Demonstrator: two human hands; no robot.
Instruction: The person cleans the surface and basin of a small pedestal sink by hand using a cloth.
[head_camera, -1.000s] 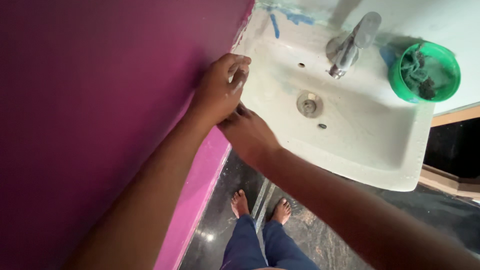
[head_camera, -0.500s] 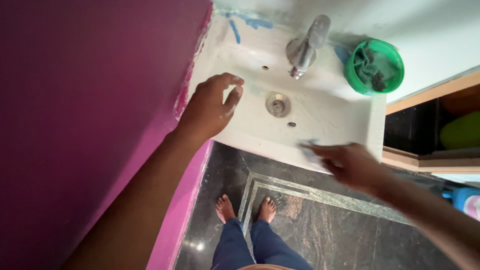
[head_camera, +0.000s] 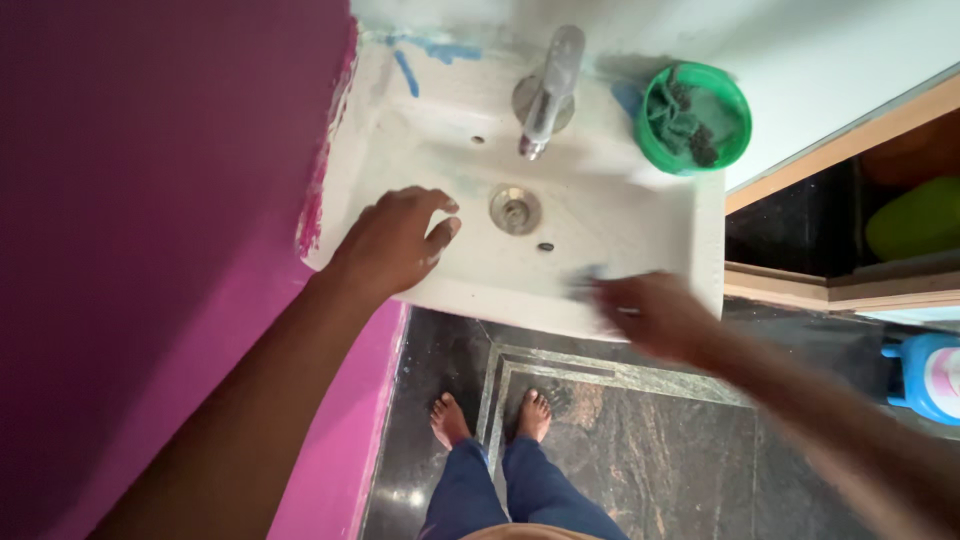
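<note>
Since half a second ago the right hand (head_camera: 655, 315) has stayed at the sink's near rim, shifting slightly along it, while the left hand (head_camera: 392, 243) has slid from the basin's left edge further down over the bowl, and the whole view has drifted so the sink (head_camera: 690, 235) sits further left. That sink is a white rectangular ceramic basin, glossy but smeared, with blue streaks at its far left corner and a round metal drain (head_camera: 514, 208) set in its floor. Just beyond the left fingertips lies the drain, and past it stands the smooth chrome tap (head_camera: 547, 92). Left fingers (head_camera: 425, 205) are loosely curled and a little apart, thumb out, holding nothing, the palm resting on the sink's near left rim. Right fingers are motion-blurred; they seem pinched on a small pale grey cloth (head_camera: 588, 278) pressed to the near rim, though how tightly cannot be told. Well beyond those fingers, on the far right corner, sits a round green plastic bowl (head_camera: 738, 125) with a dark scouring pad inside. To the left rises a matte magenta wall (head_camera: 150, 200); below is polished dark stone floor (head_camera: 650, 450).
</note>
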